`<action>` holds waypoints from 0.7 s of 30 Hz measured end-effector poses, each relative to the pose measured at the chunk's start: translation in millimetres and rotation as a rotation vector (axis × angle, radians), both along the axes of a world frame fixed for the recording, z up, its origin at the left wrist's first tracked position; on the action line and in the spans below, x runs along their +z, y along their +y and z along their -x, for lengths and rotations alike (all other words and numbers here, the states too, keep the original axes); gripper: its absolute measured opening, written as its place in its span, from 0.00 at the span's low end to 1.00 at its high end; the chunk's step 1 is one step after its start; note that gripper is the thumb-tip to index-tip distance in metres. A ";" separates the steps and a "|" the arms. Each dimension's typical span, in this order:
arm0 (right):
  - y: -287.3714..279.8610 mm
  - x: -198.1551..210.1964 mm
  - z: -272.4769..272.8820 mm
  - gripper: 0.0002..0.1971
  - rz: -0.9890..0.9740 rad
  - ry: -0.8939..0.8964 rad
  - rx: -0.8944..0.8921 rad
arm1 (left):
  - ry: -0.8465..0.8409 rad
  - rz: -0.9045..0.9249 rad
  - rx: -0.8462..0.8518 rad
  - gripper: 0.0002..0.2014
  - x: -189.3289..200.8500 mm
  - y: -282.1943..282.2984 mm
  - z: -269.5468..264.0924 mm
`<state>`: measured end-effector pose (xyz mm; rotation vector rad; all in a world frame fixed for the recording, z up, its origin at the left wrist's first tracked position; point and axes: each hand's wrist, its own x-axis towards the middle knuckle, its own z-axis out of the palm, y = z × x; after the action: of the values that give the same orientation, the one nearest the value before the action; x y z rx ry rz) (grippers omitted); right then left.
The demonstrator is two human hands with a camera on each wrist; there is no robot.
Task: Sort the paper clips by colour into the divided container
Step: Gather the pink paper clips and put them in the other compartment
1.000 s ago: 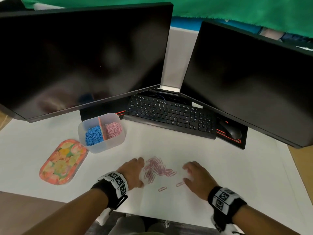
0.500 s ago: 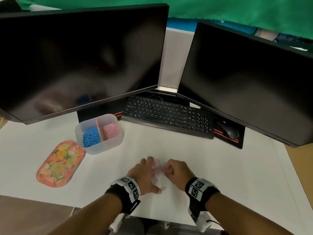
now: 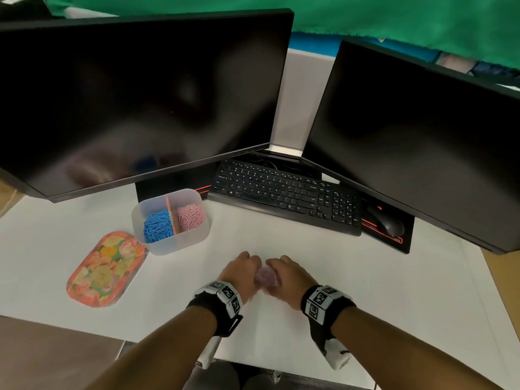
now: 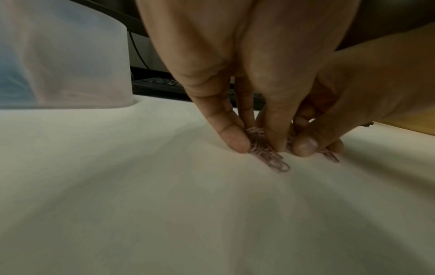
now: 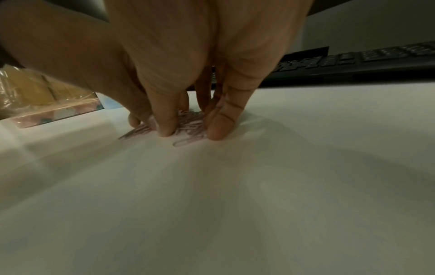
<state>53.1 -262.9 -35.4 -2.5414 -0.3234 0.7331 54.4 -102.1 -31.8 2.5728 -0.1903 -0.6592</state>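
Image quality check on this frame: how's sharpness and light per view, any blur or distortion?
Head view: bright, mostly sharp, wide-angle bending of the monitors; the pink paper clips between the hands are smeared. Left wrist view: dim, the container blurred, the left hand and clips soft. Right wrist view: dim, the right hand soft, the keyboard blurred.

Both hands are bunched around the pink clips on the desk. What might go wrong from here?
1. A few pink clips stick out past the fingertips of the left hand and right hand, so they may stay behind or drop during the lift.
2. The pink compartment of the container sits beside the blue one; loose clips could spill across the divider.
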 end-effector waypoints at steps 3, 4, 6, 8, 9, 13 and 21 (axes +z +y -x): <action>9.3 2.5 -3.7 0.18 -0.036 -0.027 -0.015 | -0.038 0.001 -0.014 0.09 -2.0 -3.2 -3.3; 10.7 3.3 -5.1 0.15 -0.042 -0.036 -0.019 | -0.050 0.000 -0.014 0.09 -1.8 -4.2 -4.8; 13.3 3.9 -8.5 0.13 -0.030 -0.057 -0.024 | -0.056 0.002 -0.002 0.09 -1.8 -4.9 -8.2; 16.0 2.9 -11.9 0.11 0.022 -0.090 -0.032 | -0.042 0.002 0.023 0.09 -2.6 -5.5 -10.5; 17.4 2.1 -13.2 0.11 0.051 -0.102 -0.035 | -0.036 -0.003 0.036 0.10 -2.2 -6.2 -11.2; 21.7 1.5 -17.5 0.11 0.097 -0.110 -0.056 | -0.026 -0.010 0.080 0.11 0.6 -7.9 -14.0; 17.7 4.1 -27.2 0.10 0.013 -0.079 -0.187 | -0.025 0.096 0.199 0.10 6.9 5.0 -18.3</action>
<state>80.3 -245.2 -31.3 -2.5740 -0.1046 0.5667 72.7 -97.1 -24.9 2.4676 0.0254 -0.5315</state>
